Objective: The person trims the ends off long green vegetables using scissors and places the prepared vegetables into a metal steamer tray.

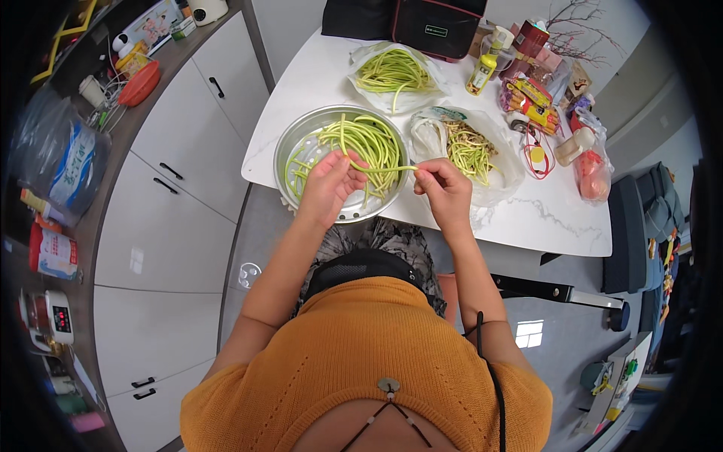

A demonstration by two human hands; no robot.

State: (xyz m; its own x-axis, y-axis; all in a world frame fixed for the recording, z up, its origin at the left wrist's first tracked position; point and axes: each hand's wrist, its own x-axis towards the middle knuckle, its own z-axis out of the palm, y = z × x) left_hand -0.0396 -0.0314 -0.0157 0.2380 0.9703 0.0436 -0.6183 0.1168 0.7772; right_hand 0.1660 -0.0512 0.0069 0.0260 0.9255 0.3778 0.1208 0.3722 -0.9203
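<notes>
Between my two hands a long, thin green stalk, which looks like a garlic scape (385,169), is stretched sideways. My left hand (331,184) is closed on its left part, over the bowl. Its right end sits in a pinch between the thumb and finger of my right hand (444,188). Below lies a round metal basin (281,143) with holes in its base, holding many long stalks (373,139) and several short cut pieces (300,169) at its left. To the right, an open plastic bag (508,169) holds thin trimmings (471,154), some brownish.
Another plastic bag of long stalks (392,69) lies behind the basin on the white table (557,218). A yellow bottle (483,70), snack packs (531,105) and a bag of round reddish things (593,177) stand farther right. A black bag (437,29) is at the back. Cabinets (166,233) line the left.
</notes>
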